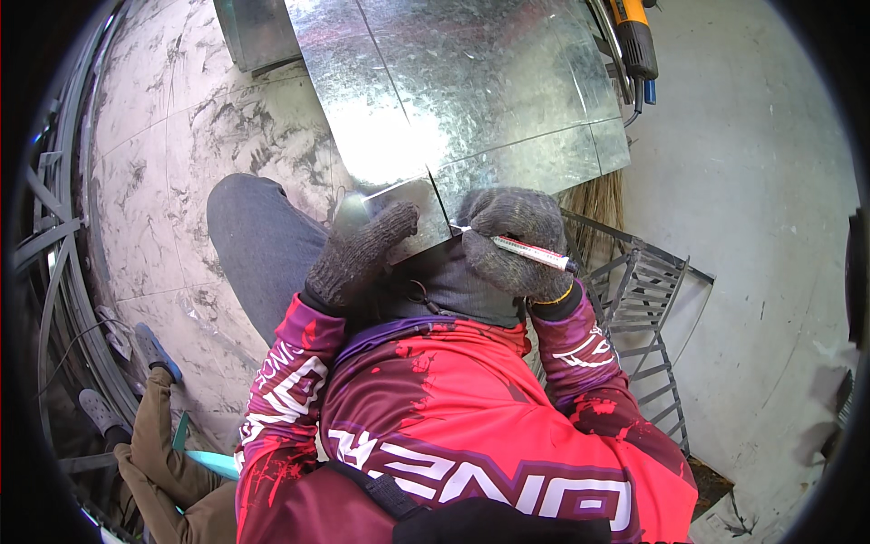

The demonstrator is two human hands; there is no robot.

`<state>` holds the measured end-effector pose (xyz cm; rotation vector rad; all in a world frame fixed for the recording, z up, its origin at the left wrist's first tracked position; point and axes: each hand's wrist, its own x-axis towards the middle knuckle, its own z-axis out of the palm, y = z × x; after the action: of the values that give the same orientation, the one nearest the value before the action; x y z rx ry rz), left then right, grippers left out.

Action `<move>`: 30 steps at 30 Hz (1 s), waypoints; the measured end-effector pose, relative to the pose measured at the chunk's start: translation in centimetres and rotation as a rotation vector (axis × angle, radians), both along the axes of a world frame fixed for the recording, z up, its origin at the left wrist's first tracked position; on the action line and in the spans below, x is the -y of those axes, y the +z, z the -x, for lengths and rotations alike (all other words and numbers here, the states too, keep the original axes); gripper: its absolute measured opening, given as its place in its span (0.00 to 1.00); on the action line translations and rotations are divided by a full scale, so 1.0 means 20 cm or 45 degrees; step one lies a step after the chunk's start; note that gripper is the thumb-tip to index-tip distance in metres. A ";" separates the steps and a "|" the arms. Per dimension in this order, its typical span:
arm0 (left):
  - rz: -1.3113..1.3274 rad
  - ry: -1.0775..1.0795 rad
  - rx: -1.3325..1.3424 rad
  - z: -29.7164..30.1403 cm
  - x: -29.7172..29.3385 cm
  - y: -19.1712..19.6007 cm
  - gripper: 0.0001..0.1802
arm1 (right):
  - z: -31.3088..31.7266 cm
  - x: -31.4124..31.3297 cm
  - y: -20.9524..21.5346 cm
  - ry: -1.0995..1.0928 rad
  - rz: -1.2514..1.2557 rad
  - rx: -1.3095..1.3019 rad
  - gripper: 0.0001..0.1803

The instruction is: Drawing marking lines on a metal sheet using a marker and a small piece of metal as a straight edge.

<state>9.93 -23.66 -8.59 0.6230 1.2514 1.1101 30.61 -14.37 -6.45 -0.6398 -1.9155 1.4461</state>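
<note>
Your red and purple jersey (435, 408) fills the lower middle of the view, both sleeves reaching up to hands in dark grey knitted gloves. Your right hand (515, 238) is curled shut around a white marker pen (530, 251) with red print and a dark cap end; the pen lies slanted, its tip pointing left and touching the near edge of the galvanised steel sheet (471, 82), its cap end sticking out past the right side of your fist. Your left hand (362, 254) lies just left of it, fingers loosely bent and pressed down on a small flat piece of metal (403, 213) at the sheet's near corner; it grips nothing that you can see, it simply bears down. The two hands are near each other, with the pen tip between them. That sheet spreads away from you toward the top of the view, bright and spangled, with a strong glare patch just above your left hand and thin dark straight lines crossing it. Your knee in blue jeans (258, 240) sits under the left hand, on a marbled tile floor (181, 154). An orange and black power tool (634, 36) lies at the sheet's far right corner, and a grey metal frame (648, 308) stands to your right.
</note>
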 end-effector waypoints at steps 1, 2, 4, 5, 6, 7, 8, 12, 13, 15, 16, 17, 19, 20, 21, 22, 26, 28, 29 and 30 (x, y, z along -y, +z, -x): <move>0.044 0.004 0.040 0.00 0.00 0.01 0.20 | 0.01 -0.01 0.02 0.001 0.001 0.000 0.09; 0.045 0.006 0.041 0.00 0.00 0.01 0.20 | 0.02 -0.02 0.04 0.019 -0.114 0.079 0.09; 0.055 0.015 0.012 -0.01 -0.01 0.01 0.21 | 0.04 -0.03 0.07 0.036 -0.228 0.158 0.09; 0.055 0.014 0.013 -0.01 -0.01 0.01 0.21 | 0.04 -0.02 0.08 0.018 -0.211 0.162 0.09; 0.065 0.015 0.036 -0.01 -0.01 0.01 0.21 | 0.04 -0.01 0.08 -0.001 -0.195 0.166 0.09; 0.075 0.017 0.059 -0.01 -0.01 0.01 0.21 | 0.02 0.00 0.06 -0.002 -0.196 0.168 0.09; 0.074 0.016 0.059 -0.01 -0.01 0.00 0.21 | 0.00 0.01 0.01 -0.018 -0.186 0.154 0.09; 0.013 0.039 -0.021 -0.01 0.00 -0.04 0.20 | -0.01 -0.02 0.07 0.119 -0.227 0.195 0.10; 0.037 0.047 0.008 -0.01 0.00 -0.03 0.20 | -0.01 -0.02 0.07 0.117 -0.228 0.197 0.10; 0.060 0.056 0.040 -0.02 -0.01 0.01 0.19 | -0.01 -0.02 0.05 0.089 -0.270 0.125 0.11; 0.085 0.068 0.068 -0.02 -0.01 0.02 0.19 | -0.02 -0.01 0.05 0.089 -0.269 0.124 0.11; 0.086 0.068 0.067 -0.01 -0.01 0.02 0.19 | -0.02 0.01 0.03 0.034 -0.343 0.184 0.11; 0.126 0.002 0.143 0.01 0.00 0.01 0.19 | -0.02 0.02 0.02 -0.022 -0.417 0.244 0.12; 0.125 0.002 0.143 0.00 0.00 0.01 0.19 | -0.02 0.02 0.01 -0.021 -0.297 0.177 0.12; 0.098 0.057 0.123 -0.02 0.00 0.01 0.18 | -0.02 0.02 0.01 -0.020 -0.177 0.111 0.12; 0.072 0.114 0.103 -0.03 0.00 0.02 0.18 | -0.01 0.02 0.02 -0.019 -0.175 0.110 0.12; -0.033 0.062 0.021 -0.02 0.00 -0.02 0.17 | -0.02 0.02 0.03 0.004 -0.288 0.185 0.11; 0.040 0.089 0.079 -0.03 0.00 0.00 0.18 | -0.03 0.02 0.01 -0.016 -0.229 0.173 0.11; 0.039 0.087 0.079 -0.03 0.00 0.00 0.18 | -0.03 0.01 0.01 0.024 -0.195 0.110 0.11; 0.051 0.083 0.071 -0.03 0.00 0.00 0.18 | -0.02 0.00 0.01 0.064 -0.162 0.047 0.11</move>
<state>10.46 -23.64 -8.66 0.5208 1.2501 1.1467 31.11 -14.41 -6.30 -0.5661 -2.0470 1.3388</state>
